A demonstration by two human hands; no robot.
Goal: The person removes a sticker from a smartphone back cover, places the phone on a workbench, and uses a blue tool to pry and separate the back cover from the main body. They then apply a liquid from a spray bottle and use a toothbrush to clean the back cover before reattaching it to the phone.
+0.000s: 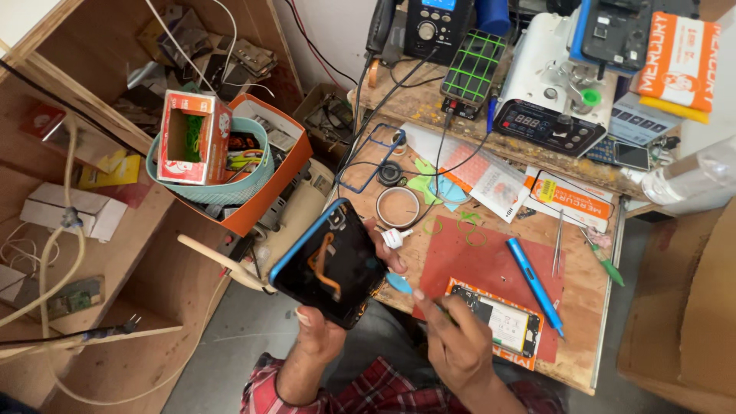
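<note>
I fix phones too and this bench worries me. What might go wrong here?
The left hand holds the opened phone frame out past the bench edge, over the floor; a slip could drop it. Its orange flex cable lies exposed and might snag on whatever the right hand holds. The opened phone sits near the bench edge beside that hand, so a nudge might push it off.

blue-framed phone housing (pixel 328 264), opened, tilted, held aloft

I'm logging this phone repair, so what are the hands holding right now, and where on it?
The left hand grips the opened blue-edged phone by its lower end. The right hand pinches a thin tool; what kind cannot be told.
</note>
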